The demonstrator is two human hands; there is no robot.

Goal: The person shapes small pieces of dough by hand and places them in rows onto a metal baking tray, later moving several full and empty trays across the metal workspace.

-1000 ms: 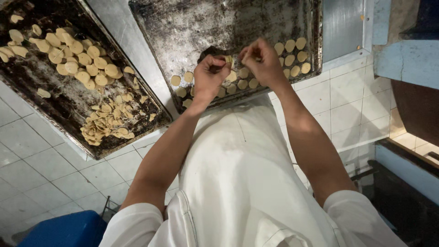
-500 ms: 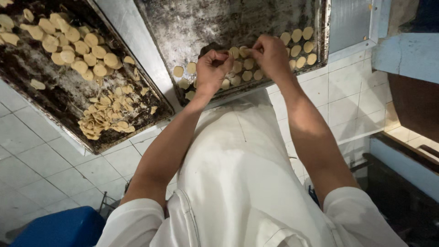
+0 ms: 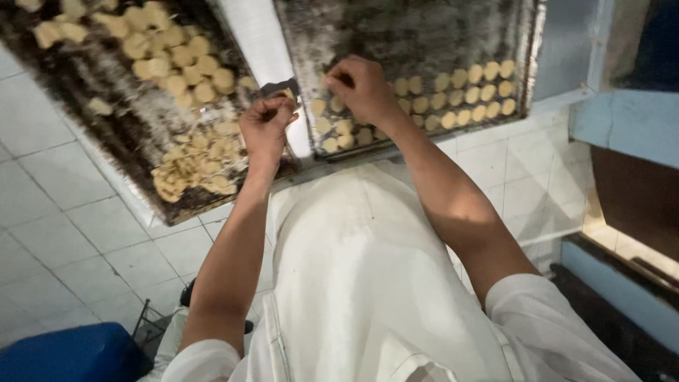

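Two dark, floured baking trays side by side, both carrying pale dough rounds. Right tray (image 3: 424, 28): neat rows of rounds (image 3: 453, 95) along the near edge, running toward its near right corner; far part bare and dusty. Left tray (image 3: 85, 106): loose rounds (image 3: 177, 60) through the middle, plus a heap of thin pieces (image 3: 194, 163) at the near edge. Left hand (image 3: 265, 124) curled narrow over the gap between trays, pinching a small dough piece (image 3: 286, 93) just past the left tray's right edge. Right hand (image 3: 364, 88) fingers bunched, pressing onto rounds at the right tray's near left corner; holding anything, cannot tell. Likely risks: pinched piece dropping into the gap; rounds squashed or nudged out of row; soft pieces sticking together.
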